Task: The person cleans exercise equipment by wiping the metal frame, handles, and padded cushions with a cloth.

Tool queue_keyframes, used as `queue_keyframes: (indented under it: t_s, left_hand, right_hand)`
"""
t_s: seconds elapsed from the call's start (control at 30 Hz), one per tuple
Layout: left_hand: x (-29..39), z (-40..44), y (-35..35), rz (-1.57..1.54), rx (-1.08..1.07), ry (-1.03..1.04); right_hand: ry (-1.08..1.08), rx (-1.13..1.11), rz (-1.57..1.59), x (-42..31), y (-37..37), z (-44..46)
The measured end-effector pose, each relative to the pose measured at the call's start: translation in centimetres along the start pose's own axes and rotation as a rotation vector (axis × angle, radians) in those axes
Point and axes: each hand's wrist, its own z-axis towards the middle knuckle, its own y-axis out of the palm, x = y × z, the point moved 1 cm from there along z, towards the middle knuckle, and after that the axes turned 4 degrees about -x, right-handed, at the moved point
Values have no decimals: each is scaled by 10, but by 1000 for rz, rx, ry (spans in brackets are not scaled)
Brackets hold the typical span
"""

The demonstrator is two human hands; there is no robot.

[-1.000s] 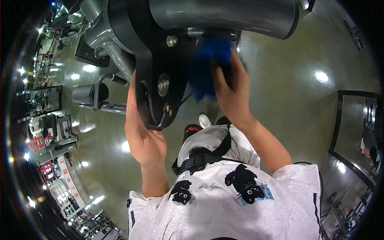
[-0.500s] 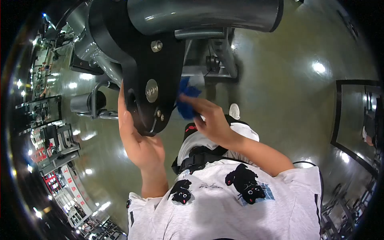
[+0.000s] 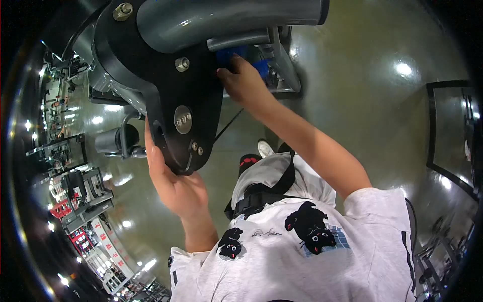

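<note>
My left hand (image 3: 176, 189) wraps round the lower end of a black machine plate (image 3: 196, 100), its fingers running up the left edge and partly hidden behind it. Bolts and a round metal disc (image 3: 183, 120) show on the plate's face. At the plate's right edge, my right hand (image 3: 246, 85) is closed on a blue cloth (image 3: 260, 68). Part of that cloth lies behind the plate and the hand, and most fingertips are hidden. A thin dark cable (image 3: 229, 125) slants out from beside the plate.
A thick grey tube (image 3: 231, 22) crosses above my hands. Behind stands a grey metal frame (image 3: 284, 60). A padded roller (image 3: 113, 140) is to the left, with more gym machines (image 3: 83, 199) beyond. A black-framed mirror-like panel (image 3: 430, 126) is at the right.
My right hand has moved up and away along the plate's right edge with the blue cloth. My left hand keeps its place at the lower end. The view has shifted slightly.
</note>
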Motion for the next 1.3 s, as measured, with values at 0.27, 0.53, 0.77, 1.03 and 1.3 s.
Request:
queue_keyframes:
  t_s: [0.27,0.53,0.77,1.03,1.3]
  left_hand:
    - [-3,1,2,115,105,2]
    - [-4,2,0,85,80,5]
    - [-2,-1,6,132,100,-7]
    - [5,1,-4,123,142,-16]
    - [-1,6,-6,179,98,67]
  right_hand:
    - [-311,32,-201,-58,-6,-39]
    - [-502,69,-134,-41,0,-60]
    - [-215,-169,37,1,-7,-118]
    - [293,-5,747,5,-13,-97]
    - [10,59,987,-17,0,-92]
